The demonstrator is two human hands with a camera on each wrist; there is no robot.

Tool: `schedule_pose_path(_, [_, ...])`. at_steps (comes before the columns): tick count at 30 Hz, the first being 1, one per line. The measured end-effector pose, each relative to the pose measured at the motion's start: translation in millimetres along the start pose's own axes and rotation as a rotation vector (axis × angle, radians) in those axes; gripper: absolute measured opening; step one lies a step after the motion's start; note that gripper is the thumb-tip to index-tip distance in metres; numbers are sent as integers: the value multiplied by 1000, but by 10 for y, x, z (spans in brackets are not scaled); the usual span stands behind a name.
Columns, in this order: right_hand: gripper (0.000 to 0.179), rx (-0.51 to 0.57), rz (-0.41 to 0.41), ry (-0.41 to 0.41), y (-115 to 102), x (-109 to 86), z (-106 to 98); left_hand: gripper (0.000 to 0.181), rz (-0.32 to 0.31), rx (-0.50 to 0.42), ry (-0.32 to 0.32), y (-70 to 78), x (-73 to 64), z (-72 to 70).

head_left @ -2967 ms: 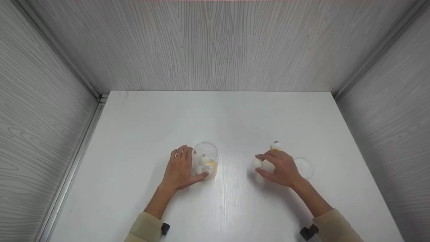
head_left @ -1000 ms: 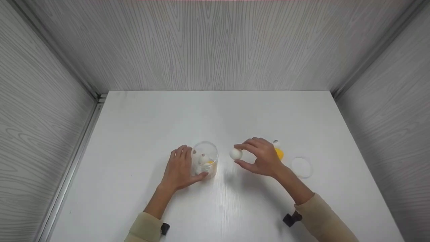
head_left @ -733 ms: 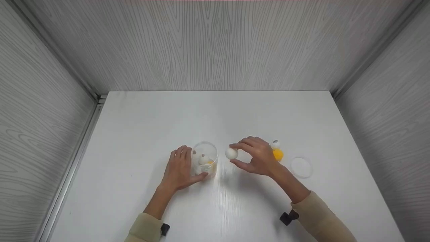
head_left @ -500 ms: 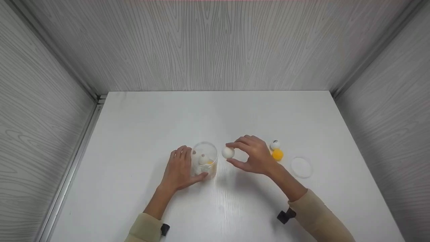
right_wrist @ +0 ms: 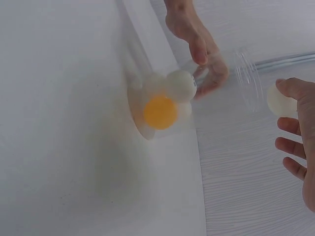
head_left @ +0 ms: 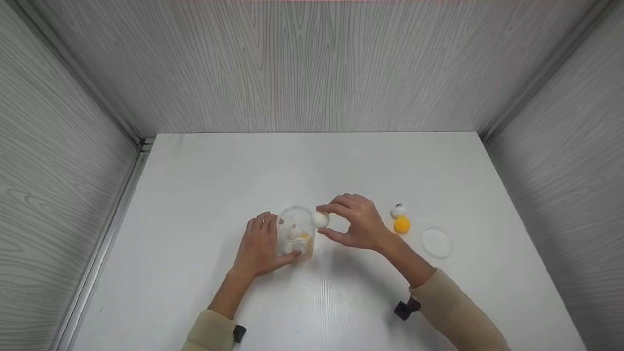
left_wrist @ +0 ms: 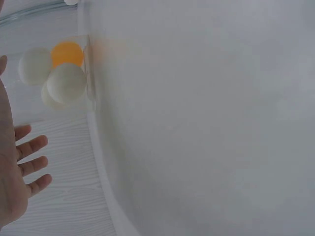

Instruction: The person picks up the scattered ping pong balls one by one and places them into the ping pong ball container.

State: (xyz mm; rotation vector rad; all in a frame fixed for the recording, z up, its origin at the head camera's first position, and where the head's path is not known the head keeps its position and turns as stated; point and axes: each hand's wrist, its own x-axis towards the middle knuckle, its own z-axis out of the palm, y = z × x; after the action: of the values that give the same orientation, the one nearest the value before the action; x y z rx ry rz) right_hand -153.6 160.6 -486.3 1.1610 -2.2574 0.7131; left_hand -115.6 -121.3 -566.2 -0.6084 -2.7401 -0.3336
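Observation:
A clear round jar (head_left: 295,208) stands upright on the white table, with several white table tennis balls (left_wrist: 67,83) and an orange one (right_wrist: 160,112) at its bottom. My left hand (head_left: 261,246) holds the jar from its left side, thumb across the near wall and fingers along the far left. Between thumb and fingertips, my right hand (head_left: 358,222) pinches a white table tennis ball (head_left: 320,219) beside the right edge of the jar's mouth. The right wrist view shows that ball (right_wrist: 280,101) just outside the rim, above the level of the balls inside.
To the right, a white ball with a dark print (head_left: 398,210) and an orange ball (head_left: 402,224) lie together on the table (head_left: 234,170). A clear round lid (head_left: 437,243) lies flat beyond them. Grey wood-grain panels (head_left: 312,68) enclose the back and sides.
My right hand has picked up the white ball from the table and carried it left to the jar's mouth, uncovering the orange ball. My left hand stays on the jar.

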Motion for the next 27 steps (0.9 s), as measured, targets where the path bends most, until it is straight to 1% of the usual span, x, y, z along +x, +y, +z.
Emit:
schedule_pose_path(4, [37,1,5,-11,-20,43,32,86,-2,-11,-1,0,0,6])
schedule_pose_path(16, [39,-1,-23,-18,-75,138,128,87,-18,-13,-17,0,3,13])
schedule_pose_path(21, [38,-1,-23,-28,-92,157,167,88,-9,-13,-7,0,3,4])
schedule_pose_path(27, [38,-14,-25,-63,-107,173,220,88,-8,-19,-4,1,5,-3])
